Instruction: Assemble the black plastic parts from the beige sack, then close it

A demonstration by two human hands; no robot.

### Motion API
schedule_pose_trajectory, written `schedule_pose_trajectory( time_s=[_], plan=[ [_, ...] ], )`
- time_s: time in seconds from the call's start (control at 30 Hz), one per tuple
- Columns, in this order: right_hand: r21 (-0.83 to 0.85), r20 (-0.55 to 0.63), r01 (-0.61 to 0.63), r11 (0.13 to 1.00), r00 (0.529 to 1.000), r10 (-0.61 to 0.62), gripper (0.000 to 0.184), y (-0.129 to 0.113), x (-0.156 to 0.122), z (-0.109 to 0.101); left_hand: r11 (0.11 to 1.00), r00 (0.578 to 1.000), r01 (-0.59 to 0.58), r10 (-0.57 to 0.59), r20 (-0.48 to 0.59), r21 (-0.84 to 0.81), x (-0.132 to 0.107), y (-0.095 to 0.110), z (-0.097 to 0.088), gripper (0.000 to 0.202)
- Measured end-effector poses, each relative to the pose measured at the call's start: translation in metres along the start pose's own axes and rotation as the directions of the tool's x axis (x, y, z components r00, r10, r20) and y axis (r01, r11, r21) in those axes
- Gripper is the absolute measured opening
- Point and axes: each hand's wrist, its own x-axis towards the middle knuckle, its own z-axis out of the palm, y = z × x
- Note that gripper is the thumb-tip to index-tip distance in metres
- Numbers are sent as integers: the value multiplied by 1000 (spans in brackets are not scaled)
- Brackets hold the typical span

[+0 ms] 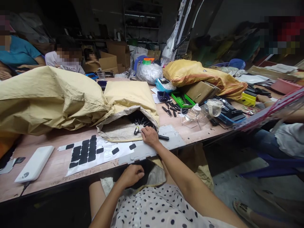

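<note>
My right hand (149, 136) rests on the table with its fingers closed round a small hammer (137, 130); the black handle sticks out to the right. The hammer lies at the mouth of an open tan sack (128, 95) holding several black parts. Under the hand lies a grey metal plate (171, 139). My left hand (131, 174) is below the table edge, in my lap, fingers curled against a pale bag there; what it holds is hidden. A white sheet with several black adhesive pads (84, 153) lies left of the plate.
A white power bank (34, 164) lies near the left front edge. A large tan sack (47, 98) covers the left of the table. Green, yellow and blue trays, plastic bottles (193, 113) and black parts crowd the right. Other people sit far left and right.
</note>
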Motion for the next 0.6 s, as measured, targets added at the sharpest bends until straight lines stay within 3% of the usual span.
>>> schedule_pose_trajectory(
  time_s=[0.07,0.17,0.23,0.3,0.37,0.43,0.5,0.6],
  plan=[
    [-6,3,-6,1000,1000,6,20,-1,0,-1,971,996,-79,70,-46,-225,11,19,-23,26],
    [-16,13,-6,1000,1000,6,20,-1,0,-2,907,952,-144,17,-307,-395,42,35,-64,37],
    [-17,18,-1,1000,1000,2,19,-2,0,-3,899,859,-146,-92,-504,-412,69,36,-91,36],
    [-15,17,3,1000,1000,-3,18,-2,0,-4,910,732,-77,-226,-643,-408,96,32,-113,31],
    [-14,15,6,1000,1000,-6,17,-3,0,-4,917,611,41,-336,-717,-396,120,27,-130,28],
    [-15,17,6,1000,1000,-6,16,-3,-1,-4,913,543,137,-394,-742,-384,141,23,-142,30],
    [-16,18,6,1000,1000,-5,15,-4,-1,-4,912,530,180,-406,-745,-369,158,22,-150,32],
    [-13,14,4,1000,1000,-4,15,-4,-1,-4,934,551,176,-355,-756,-311,178,21,-157,32]
  ],
)
